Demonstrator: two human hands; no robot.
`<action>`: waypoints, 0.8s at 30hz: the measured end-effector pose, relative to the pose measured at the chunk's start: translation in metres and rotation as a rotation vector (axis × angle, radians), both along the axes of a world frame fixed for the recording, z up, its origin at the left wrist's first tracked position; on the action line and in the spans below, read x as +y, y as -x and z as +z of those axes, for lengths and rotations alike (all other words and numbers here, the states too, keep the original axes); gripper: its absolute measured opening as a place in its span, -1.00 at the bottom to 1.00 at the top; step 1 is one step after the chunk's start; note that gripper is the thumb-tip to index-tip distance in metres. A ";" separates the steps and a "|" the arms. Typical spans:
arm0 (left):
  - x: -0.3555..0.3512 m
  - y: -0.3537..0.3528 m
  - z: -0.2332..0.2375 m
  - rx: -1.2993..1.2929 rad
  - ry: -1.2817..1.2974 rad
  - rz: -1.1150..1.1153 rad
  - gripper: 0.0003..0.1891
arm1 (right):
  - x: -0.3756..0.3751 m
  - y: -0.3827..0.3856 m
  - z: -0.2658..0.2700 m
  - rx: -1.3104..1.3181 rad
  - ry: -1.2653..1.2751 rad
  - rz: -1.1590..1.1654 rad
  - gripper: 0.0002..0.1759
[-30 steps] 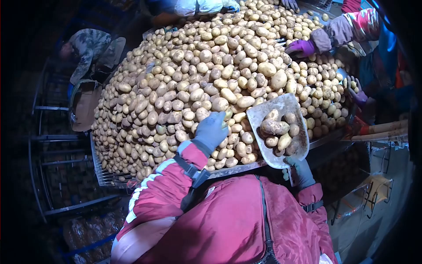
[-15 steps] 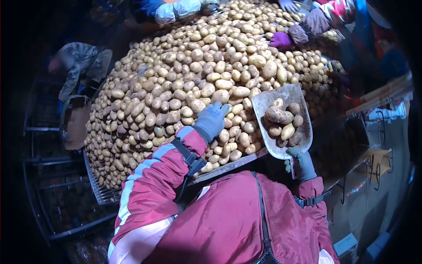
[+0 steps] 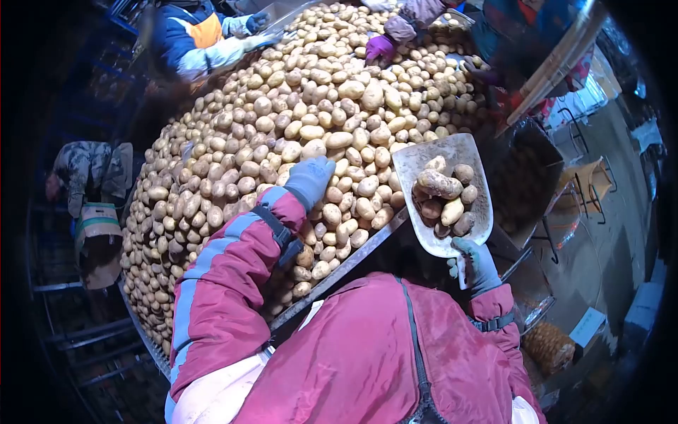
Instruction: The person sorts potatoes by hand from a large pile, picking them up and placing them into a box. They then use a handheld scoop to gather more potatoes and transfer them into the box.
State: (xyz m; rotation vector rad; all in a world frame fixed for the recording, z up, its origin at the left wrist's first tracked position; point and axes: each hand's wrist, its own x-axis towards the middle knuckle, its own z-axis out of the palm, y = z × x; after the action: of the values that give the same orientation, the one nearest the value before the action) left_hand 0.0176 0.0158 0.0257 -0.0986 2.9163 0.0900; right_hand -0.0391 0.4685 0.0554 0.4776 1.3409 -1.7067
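Potatoes (image 3: 233,152) lie heaped in front of me in a big pile. My left hand (image 3: 311,178), in a grey-blue glove, rests on the near part of the heap. Its fingers look curled down among the potatoes, and their tips are hidden, so I cannot tell what is in them. To the right, my gloved right hand (image 3: 476,267) is closed round the handle of a whitish scoop (image 3: 482,159). Several potatoes (image 3: 452,210) sit in the scoop, which is held face up beside the heap's right edge.
A metal edge (image 3: 353,260) borders the pile on my side. Across the heap, a purple-gloved hand (image 3: 380,51) and another person's sleeve (image 3: 212,56) reach in. At right stand a dark crate (image 3: 526,169) and a filled net sack (image 3: 549,348). Another person (image 3: 88,173) is at left.
The view has turned, shifting the heap left. My left hand has drawn nearer, its fingers going from spread to curled. The loaded scoop stays in my right hand.
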 end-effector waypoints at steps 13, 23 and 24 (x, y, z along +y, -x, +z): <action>0.037 0.002 0.070 -0.181 0.294 -0.062 -0.69 | 0.019 -0.039 0.004 -0.128 -0.037 -0.145 -0.72; 0.040 0.028 0.068 0.052 -1.088 0.540 -0.38 | 0.074 -0.057 -0.048 -0.136 0.039 -0.242 -0.71; 0.066 0.031 0.061 0.129 -1.366 0.557 -0.39 | 0.079 -0.061 -0.059 -0.074 0.073 -0.289 -0.70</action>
State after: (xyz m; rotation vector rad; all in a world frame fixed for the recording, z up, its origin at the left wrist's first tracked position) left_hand -0.0138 0.0823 0.0865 -0.6316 2.1854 2.0588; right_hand 0.0223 0.5477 -0.0038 0.7129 1.1964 -1.9444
